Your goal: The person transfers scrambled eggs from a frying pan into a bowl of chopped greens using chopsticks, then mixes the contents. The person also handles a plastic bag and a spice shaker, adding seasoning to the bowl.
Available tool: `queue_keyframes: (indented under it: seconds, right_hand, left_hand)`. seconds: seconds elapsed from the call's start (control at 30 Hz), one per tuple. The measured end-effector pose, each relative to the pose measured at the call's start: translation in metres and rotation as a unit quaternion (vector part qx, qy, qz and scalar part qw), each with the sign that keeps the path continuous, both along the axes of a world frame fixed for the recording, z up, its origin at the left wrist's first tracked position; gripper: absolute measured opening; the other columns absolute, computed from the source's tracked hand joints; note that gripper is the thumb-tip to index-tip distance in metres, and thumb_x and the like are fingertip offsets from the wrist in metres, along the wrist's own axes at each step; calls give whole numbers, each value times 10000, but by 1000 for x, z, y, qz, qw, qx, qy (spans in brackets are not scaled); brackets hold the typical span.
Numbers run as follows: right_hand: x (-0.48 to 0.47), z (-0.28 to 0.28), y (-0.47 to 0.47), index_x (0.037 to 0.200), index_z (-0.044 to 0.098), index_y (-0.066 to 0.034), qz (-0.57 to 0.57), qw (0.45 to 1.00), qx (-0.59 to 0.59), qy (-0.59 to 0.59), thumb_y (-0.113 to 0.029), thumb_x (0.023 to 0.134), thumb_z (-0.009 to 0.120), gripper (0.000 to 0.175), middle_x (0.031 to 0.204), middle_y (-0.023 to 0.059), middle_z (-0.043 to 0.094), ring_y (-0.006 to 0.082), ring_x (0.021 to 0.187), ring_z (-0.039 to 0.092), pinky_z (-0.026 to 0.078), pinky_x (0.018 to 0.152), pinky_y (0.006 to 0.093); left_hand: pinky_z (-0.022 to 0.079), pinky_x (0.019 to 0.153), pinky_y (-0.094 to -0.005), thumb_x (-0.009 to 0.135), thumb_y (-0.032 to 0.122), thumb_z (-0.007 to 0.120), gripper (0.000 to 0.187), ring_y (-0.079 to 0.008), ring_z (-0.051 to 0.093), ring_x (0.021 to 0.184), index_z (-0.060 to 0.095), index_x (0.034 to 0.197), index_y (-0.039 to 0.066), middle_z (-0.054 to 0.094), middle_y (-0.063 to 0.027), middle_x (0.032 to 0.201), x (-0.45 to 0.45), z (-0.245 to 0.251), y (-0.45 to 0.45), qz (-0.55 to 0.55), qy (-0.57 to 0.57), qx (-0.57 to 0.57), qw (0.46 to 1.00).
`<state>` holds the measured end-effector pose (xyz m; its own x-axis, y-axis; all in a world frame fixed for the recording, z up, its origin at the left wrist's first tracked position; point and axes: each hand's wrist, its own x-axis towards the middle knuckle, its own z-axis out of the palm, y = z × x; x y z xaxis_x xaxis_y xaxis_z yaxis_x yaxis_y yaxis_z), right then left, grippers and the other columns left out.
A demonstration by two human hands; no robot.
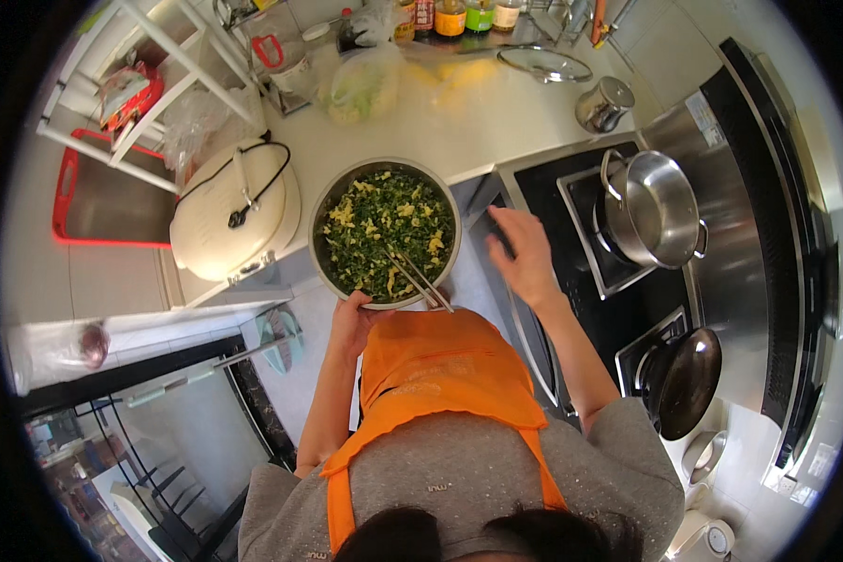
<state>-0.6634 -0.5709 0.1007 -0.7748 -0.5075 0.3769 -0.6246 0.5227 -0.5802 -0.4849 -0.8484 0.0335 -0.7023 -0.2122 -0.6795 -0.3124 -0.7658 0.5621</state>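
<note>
My left hand (355,324) grips the near rim of a round metal bowl (314,242), with the thumb over the edge. Chopped dark greens mixed with yellow bits that look like scrambled egg (379,228) fill much of the bowl. A pair of metal chopsticks (421,281) leans in the mixture, their ends jutting over the near rim. To the right of the bowl, my right hand (523,253) is in the air near the front edge of the stove, slightly blurred. Its fingers are apart and nothing is in them.
On the gas stove (558,239) sit a steel two-handled pot (657,211) and a dark wok (688,383). The counter (456,133) bears a glass lid (544,64), a metal canister (604,105), bagged vegetables (358,88) and a cream electric appliance (232,211). A red-rimmed cutting board (112,190) lies left.
</note>
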Motion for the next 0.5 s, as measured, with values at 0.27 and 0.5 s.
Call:
queue_keyframes:
  seconds: [0.27, 0.5]
  right_hand:
    - [-167, -49, -12, 1154, 691, -3, -195, 909, -273, -249, -180, 1020, 551, 263, 901, 60, 725, 107, 806, 648, 507, 685, 252]
    - [-303, -98, -19, 1422, 476, -20, -309, 837, -334, -304, -118, 925, 609, 524, 986, 120, 718, 157, 756, 693, 533, 607, 269]
  left_hand:
    - [638, 754, -486, 889, 34, 507, 190, -329, 702, 824, 515, 1047, -71, 634, -201, 1005, -124, 2, -38, -73, -40, -62, 995]
    - [638, 711, -519, 839, 23, 508, 383, -348, 685, 934, 431, 1212, -18, 621, -174, 1078, -142, -13, -72, -127, -71, -11, 989]
